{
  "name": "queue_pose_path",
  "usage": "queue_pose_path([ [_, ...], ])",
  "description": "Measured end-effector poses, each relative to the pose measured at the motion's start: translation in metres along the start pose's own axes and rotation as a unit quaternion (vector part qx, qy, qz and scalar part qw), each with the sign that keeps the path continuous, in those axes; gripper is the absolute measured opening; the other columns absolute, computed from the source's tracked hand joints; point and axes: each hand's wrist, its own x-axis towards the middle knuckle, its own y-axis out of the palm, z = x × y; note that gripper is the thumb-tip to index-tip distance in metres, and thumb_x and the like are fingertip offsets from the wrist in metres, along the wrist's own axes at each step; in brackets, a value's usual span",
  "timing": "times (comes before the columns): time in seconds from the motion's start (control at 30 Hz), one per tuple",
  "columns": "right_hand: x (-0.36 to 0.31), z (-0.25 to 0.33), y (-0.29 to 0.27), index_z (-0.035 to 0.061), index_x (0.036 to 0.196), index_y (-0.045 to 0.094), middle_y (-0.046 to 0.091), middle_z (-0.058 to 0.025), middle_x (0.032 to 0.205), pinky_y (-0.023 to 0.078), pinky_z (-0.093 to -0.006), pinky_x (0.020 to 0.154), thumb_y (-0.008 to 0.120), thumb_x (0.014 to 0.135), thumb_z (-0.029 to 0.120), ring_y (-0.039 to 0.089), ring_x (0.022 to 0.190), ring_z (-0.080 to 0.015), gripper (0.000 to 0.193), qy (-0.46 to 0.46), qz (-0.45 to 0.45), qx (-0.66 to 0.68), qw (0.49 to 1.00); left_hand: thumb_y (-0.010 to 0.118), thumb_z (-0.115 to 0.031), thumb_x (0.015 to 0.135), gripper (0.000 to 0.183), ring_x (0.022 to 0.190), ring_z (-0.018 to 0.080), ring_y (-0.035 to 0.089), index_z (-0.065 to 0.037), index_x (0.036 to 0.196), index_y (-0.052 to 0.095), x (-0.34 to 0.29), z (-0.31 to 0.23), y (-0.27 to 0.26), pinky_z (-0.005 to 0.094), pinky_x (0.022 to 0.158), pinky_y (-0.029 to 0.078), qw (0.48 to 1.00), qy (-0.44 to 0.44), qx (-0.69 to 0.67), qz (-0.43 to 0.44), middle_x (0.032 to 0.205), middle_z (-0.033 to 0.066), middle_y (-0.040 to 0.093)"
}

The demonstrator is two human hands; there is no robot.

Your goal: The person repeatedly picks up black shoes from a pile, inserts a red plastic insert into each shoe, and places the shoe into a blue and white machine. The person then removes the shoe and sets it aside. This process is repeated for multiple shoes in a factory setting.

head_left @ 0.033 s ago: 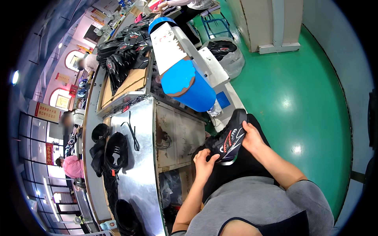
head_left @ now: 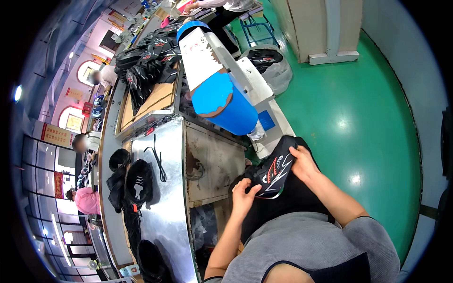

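A black upper (head_left: 274, 174) is held over the lap (head_left: 292, 203), its near left edge pinched by the left hand (head_left: 244, 195) and its right side gripped by the right hand (head_left: 304, 163). The piece appears to be mid-handling, not yet set down, though what has been completed on it cannot be told. Other footwear (head_left: 140, 181) and a loose lace (head_left: 158, 159) are seen on the tabletop (head_left: 170, 219), with a pile (head_left: 140, 78) heaped beyond, whether finished or waiting being unclear.

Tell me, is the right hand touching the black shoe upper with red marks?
Touching. The head view shows the right hand at the edge of the black shoe upper, its thumb lying on the surface.
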Motion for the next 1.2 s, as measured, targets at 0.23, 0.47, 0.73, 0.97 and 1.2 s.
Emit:
queue_pose_path([
  [0.23, 0.009, 0.045, 0.044, 0.0115, 0.105, 0.065, 0.063, -0.0059, 0.094, 0.042, -0.0374, 0.087, 0.066, 0.081, 0.027, 0.052, 0.102, -0.0255, 0.028, -0.237, 0.392, -0.644, 0.612, 0.078, -0.010, 0.067, 0.024, 0.099, 0.0226, 0.048, -0.004, 0.084, 0.062, 0.048, -0.048, -0.041, 0.0323, 0.086, 0.040, 0.990, 0.028, 0.062, 0.124, 0.100, 0.0070, 0.055],
  [0.47, 0.068, 0.036, 0.065, 0.0111, 0.087, 0.069, 0.067, -0.0091, 0.085, 0.043, -0.0415, 0.080, 0.065, 0.080, 0.033, 0.057, 0.093, -0.0279, 0.023, -0.173, 0.292, -0.675, 0.655, 0.063, -0.003, 0.080, 0.012, 0.112, 0.0163, 0.046, -0.001, 0.091, 0.062, 0.121, -0.041, -0.030, 0.0302, 0.090, 0.040, 0.982, -0.069, -0.177, -0.008, 0.131, 0.0076, 0.041],
  [0.73, 0.089, 0.037, 0.057, -0.0017, 0.089, 0.067, 0.066, -0.0088, 0.084, 0.046, -0.0319, 0.073, 0.065, 0.082, 0.020, 0.060, 0.079, -0.0180, 0.023, -0.039, 0.245, -0.442, 0.862, 0.062, -0.019, 0.086, 0.023, 0.096, 0.0173, 0.056, -0.008, 0.107, 0.061, 0.187, -0.070, -0.022, 0.0333, 0.086, 0.045, 0.957, -0.169, -0.222, 0.083, 0.103, 0.0038, 0.062],
  [0.97, 0.081, 0.033, 0.038, -0.0002, 0.093, 0.065, 0.064, -0.0051, 0.082, 0.044, -0.0276, 0.071, 0.061, 0.087, 0.018, 0.056, 0.077, -0.0121, 0.020, -0.005, 0.236, -0.388, 0.891, 0.057, -0.016, 0.090, 0.033, 0.108, 0.0178, 0.053, -0.006, 0.121, 0.053, 0.171, -0.080, -0.021, 0.0332, 0.095, 0.041, 0.956, -0.190, -0.199, 0.102, 0.114, 0.0050, 0.058],
  [1.2, 0.071, 0.052, 0.024, 0.0003, 0.090, 0.061, 0.061, -0.0009, 0.079, 0.042, -0.0263, 0.072, 0.061, 0.088, 0.017, 0.052, 0.077, -0.0087, 0.017, -0.028, 0.338, -0.435, 0.834, 0.052, -0.036, 0.092, 0.043, 0.109, 0.0226, 0.051, -0.009, 0.126, 0.049, 0.122, -0.058, -0.037, 0.0436, 0.090, 0.041, 0.920, -0.133, -0.366, 0.029, 0.119, 0.0072, 0.054],
])
